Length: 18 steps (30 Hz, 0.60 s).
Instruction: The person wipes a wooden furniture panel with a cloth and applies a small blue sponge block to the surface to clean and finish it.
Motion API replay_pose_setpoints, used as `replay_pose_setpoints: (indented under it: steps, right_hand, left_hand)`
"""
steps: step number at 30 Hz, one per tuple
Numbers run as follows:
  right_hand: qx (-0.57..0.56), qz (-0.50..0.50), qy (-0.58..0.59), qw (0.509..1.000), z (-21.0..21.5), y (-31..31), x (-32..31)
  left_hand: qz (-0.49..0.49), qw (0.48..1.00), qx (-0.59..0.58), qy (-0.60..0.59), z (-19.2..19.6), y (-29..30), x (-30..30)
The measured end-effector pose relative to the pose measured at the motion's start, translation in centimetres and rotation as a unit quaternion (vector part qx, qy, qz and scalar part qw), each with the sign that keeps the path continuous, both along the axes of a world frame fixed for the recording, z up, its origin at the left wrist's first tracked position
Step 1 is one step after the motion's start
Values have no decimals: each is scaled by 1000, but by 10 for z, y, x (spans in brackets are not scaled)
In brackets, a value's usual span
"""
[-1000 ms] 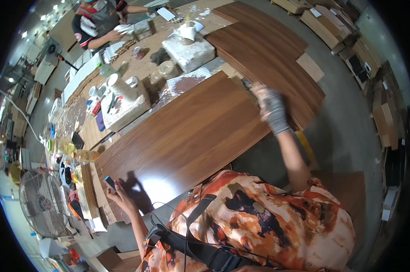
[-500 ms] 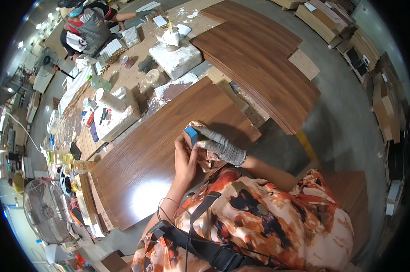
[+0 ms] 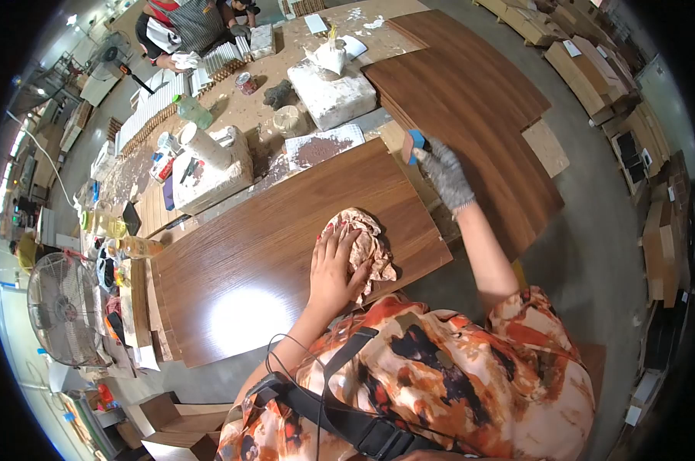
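Note:
A brown wood-grain panel (image 3: 286,230) lies slantwise in front of me. On its right part my bare left hand (image 3: 334,265) is closed over a crumpled, stained cloth (image 3: 372,253), its fingers laid across the cloth and pressing it to the surface. My right hand (image 3: 446,173), in a grey knitted glove, reaches out to the panel's far right corner. Between its fingers is a small block (image 3: 415,144), blue with a tan-orange side, held on edge close to the panel's end. The fingertips behind the block are partly hidden.
A stack of brown panels (image 3: 470,84) stands at the far right. White-stained blocks (image 3: 332,96), a plate of reddish-brown paste (image 3: 323,149) and several bottles and tubs (image 3: 197,146) crowd the bench behind. A fan (image 3: 64,307) is at left; a person (image 3: 190,27) works at the far end.
My hands have parted: the right has carried the block away to the panel's far right corner, while the left now presses the cloth on the panel. The view has shifted somewhat.

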State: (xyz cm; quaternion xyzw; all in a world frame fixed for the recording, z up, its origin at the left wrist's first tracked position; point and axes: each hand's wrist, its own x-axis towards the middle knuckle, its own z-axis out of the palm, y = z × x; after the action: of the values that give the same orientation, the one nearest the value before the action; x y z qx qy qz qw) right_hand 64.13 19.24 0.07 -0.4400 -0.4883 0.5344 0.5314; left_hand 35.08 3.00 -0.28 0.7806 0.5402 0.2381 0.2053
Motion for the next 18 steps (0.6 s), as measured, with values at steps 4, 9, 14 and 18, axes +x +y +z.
replay_pose_setpoints:
  steps: [4, 9, 14, 18]
  right_hand:
    - [41, 24, -32, 998, -65, 73, 29]
    - [32, 76, -230, 970, -76, 108, 12]
    - [21, 95, -217, 971, -78, 116, 7]
    - [30, 96, -257, 961, -71, 110, 2]
  left_hand:
    - [29, 999, 15, -2, -4, 0, 4]
    - [41, 999, -2, -3, -4, 2, -2]
    - [36, 999, -9, -2, -5, 3, -2]
    - [47, 999, -18, -4, -2, 1, -2]
